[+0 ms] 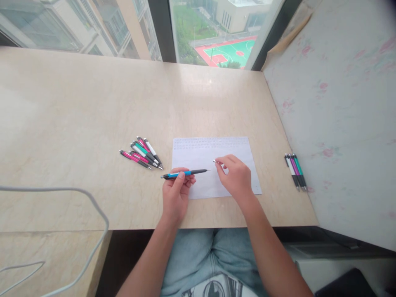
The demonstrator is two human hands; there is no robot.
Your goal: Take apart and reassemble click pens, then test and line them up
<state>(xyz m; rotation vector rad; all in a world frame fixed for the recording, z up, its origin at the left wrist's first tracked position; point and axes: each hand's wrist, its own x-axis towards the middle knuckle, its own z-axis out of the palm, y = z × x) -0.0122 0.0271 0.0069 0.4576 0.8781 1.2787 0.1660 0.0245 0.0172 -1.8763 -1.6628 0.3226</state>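
My left hand (177, 189) is closed around a blue ballpoint pen (187, 173) with a black grip, held almost level above the paper. Its front end points right, and a thin refill sticks out bare there. Between the thumb and forefinger of my right hand (235, 175) is a small silver pen tip (215, 161), a short way to the right of the refill and apart from it. Under both hands lies a white sheet of paper (222, 185) with rows of faint writing along its top.
Left of the paper lies a loose pile of pens (144, 152) in pink, green and white. Several more pens (296, 172) lie side by side by the flowered wall (328, 123) on the right. A white cable (93, 202) curves over the table's left front.
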